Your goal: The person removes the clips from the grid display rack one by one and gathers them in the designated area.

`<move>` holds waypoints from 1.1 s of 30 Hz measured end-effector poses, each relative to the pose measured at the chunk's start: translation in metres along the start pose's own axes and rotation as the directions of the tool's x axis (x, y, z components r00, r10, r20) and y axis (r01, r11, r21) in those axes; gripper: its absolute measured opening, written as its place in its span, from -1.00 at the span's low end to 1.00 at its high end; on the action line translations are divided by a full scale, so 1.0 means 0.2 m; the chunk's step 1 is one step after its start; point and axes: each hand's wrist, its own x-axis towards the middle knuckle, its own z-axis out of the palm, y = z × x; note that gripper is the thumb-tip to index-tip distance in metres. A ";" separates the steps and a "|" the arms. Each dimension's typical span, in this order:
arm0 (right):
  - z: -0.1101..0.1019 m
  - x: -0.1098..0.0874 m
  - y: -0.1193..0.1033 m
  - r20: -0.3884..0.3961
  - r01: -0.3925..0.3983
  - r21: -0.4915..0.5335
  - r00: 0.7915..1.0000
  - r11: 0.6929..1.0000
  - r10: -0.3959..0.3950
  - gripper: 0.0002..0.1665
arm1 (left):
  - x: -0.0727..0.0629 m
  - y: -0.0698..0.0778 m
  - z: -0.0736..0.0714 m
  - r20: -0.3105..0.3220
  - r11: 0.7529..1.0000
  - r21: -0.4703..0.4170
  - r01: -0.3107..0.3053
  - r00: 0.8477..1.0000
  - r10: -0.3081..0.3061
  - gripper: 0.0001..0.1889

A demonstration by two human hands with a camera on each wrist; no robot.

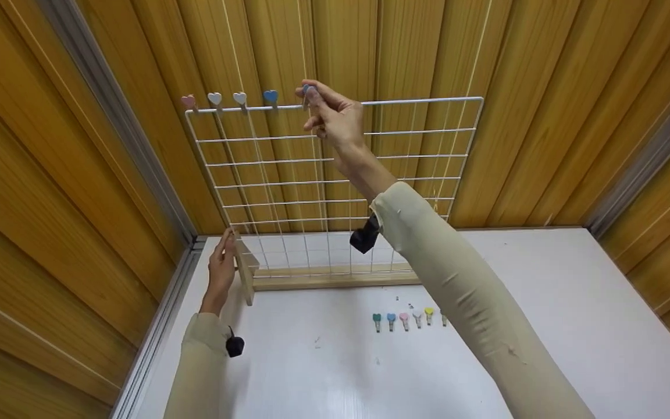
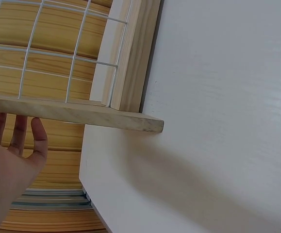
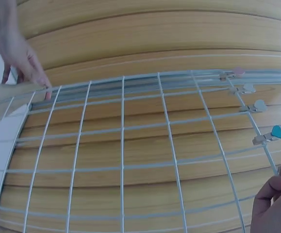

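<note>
My right hand (image 1: 335,116) pinches a blue heart-topped clip (image 1: 308,89) at the top wire of a white wire grid rack (image 1: 346,157). Left of it along that wire stand a blue heart clip (image 1: 270,96), two white heart clips (image 1: 214,99) and a pink heart clip (image 1: 188,102). In the right wrist view the held clip is hidden by my fingers (image 3: 271,189). Low at the rack's left side, my left hand (image 1: 222,267) touches the wooden side piece (image 2: 82,115) with its fingers against the outer face; its thumb is hidden in the left wrist view.
A row of heart clips in several colours, with a green clip (image 1: 377,321) at its left end, lies on the white table (image 1: 288,372). My right sleeve (image 1: 457,279) partly covers the row's right end. Wood-patterned panels (image 1: 544,116) rise behind and beside.
</note>
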 end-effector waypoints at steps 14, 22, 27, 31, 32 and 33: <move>-0.26 -0.08 0.04 0.189 -0.004 -0.194 0.981 0.981 0.041 -0.67 | 0.02 -0.01 -0.02 -0.006 1.000 -0.014 -0.006 1.000 0.006 -0.32; -0.41 -0.12 0.07 0.219 -0.050 -0.227 0.971 0.973 0.101 -0.68 | 0.03 0.00 -0.05 -0.017 1.000 -0.009 -0.009 1.000 0.009 -0.33; -0.52 -0.15 0.11 0.252 -0.084 -0.295 0.954 0.952 0.163 -0.64 | 0.02 0.01 -0.05 -0.021 1.000 -0.002 -0.027 0.999 0.027 -0.36; -0.62 -0.18 0.15 0.228 -0.123 -0.335 0.951 0.934 0.207 -0.59 | 0.02 0.00 -0.04 -0.019 0.999 -0.018 -0.027 0.999 0.026 -0.38; -0.65 -0.19 0.16 0.222 -0.131 -0.343 0.951 0.930 0.216 -0.58 | 0.01 0.00 -0.04 -0.017 0.999 -0.020 -0.025 1.000 0.025 -0.38; -0.67 -0.20 0.17 0.214 -0.140 -0.351 0.951 0.926 0.225 -0.57 | 0.01 0.00 -0.03 -0.017 1.000 -0.018 -0.024 1.000 0.024 -0.38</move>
